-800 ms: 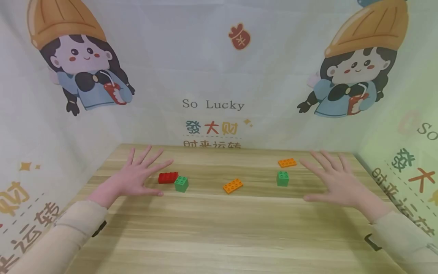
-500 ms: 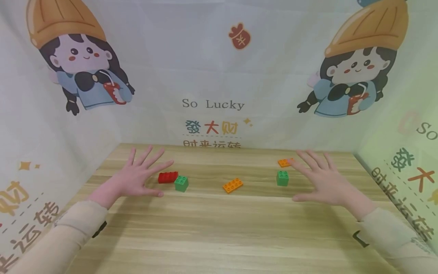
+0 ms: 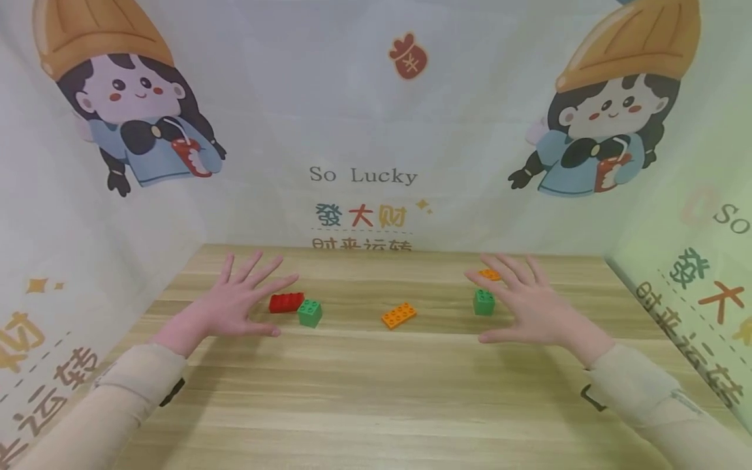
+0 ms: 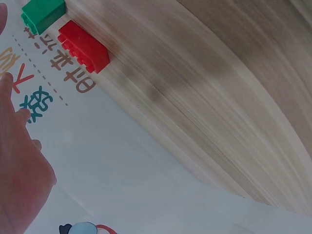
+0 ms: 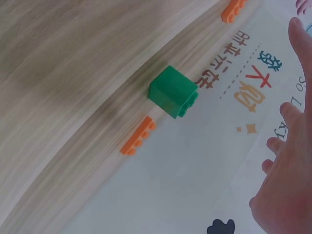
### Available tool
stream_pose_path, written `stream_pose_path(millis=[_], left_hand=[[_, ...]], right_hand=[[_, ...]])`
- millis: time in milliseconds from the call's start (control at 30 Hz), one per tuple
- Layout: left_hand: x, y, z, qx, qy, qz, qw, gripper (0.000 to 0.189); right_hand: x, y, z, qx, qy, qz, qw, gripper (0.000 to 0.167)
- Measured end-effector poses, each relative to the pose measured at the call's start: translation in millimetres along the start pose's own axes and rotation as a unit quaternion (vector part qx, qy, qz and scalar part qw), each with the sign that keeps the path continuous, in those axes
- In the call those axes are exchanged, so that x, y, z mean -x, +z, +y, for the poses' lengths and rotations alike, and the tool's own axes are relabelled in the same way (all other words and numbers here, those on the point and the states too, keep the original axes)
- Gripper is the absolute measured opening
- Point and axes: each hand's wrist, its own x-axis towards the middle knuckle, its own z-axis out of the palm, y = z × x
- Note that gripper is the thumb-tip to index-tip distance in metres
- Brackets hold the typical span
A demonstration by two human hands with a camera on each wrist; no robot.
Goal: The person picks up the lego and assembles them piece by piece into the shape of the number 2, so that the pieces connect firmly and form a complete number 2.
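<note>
My left hand (image 3: pixel 239 303) is spread over the left side of the table, fingers straight, holding nothing. Just right of it lie a red toy brick (image 3: pixel 286 303) and a green toy brick (image 3: pixel 309 314), both also in the left wrist view. My right hand (image 3: pixel 525 307) hovers with fingers spread, its index finger and thumb on either side of a second green brick (image 3: pixel 484 302) in the head view. Behind that finger an orange brick (image 3: pixel 490 275) shows in part. Another flat orange brick (image 3: pixel 399 316) lies midway between the hands.
The wooden table (image 3: pixel 376 398) ends at the back against a white printed cloth (image 3: pixel 264 130), which also hangs at the left and right sides. Dark straps (image 3: pixel 592 398) show below the sleeves.
My right hand has moved left, from beside the right-hand bricks to over them, partly covering the rear orange brick. My left hand stays in place. The head view has tilted slightly.
</note>
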Motion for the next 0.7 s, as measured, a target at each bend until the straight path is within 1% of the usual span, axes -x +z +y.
stream_pose_path(millis=[200,400,567,700], left_hand=[[-1.6,1.4,1.6,-0.001,0.003,0.003,1.0000,0.093],[-5.6,3.0,4.3,-0.007,0.010,0.005,0.9999,0.094],[-12.9,5.8,3.9,-0.017,0.015,0.006,0.9997,0.095],[-16.4,6.0,4.7,-0.016,0.016,0.000,0.9997,0.095]], right_hand=[[-16.7,5,-10,-0.008,-0.019,-0.025,0.9995,0.104],[-30.4,15,-21,-0.009,-0.038,-0.028,0.9988,0.106],[-39.8,21,-26,-0.007,-0.048,-0.023,0.9985,0.107],[-45.7,24,-30,-0.012,-0.056,-0.031,0.9979,0.107]])
